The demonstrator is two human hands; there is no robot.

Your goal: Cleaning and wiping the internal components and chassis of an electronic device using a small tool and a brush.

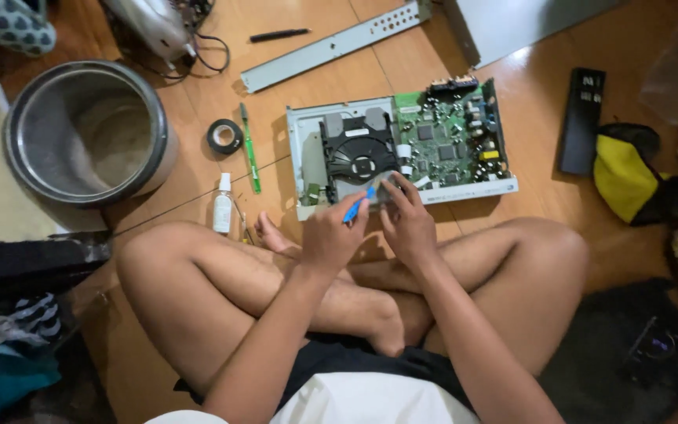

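I sit cross-legged on a wooden floor. An opened disc player chassis (300, 149) lies in front of my legs, with a black disc drive (359, 149) on its left and a green circuit board (449, 137) on its right. My left hand (331, 235) grips a blue-handled tool (359, 204) whose tip points at the drive's front edge. My right hand (408, 224) rests beside it, fingers pressing a small grey part (378, 188) at the front of the drive.
A large metal pot (88, 133) stands at left. A black tape roll (224, 136), green screwdriver (249, 153) and small white bottle (222, 204) lie near the chassis. A metal cover strip (331, 47), black remote (582, 118) and yellow-black item (625, 177) lie further out.
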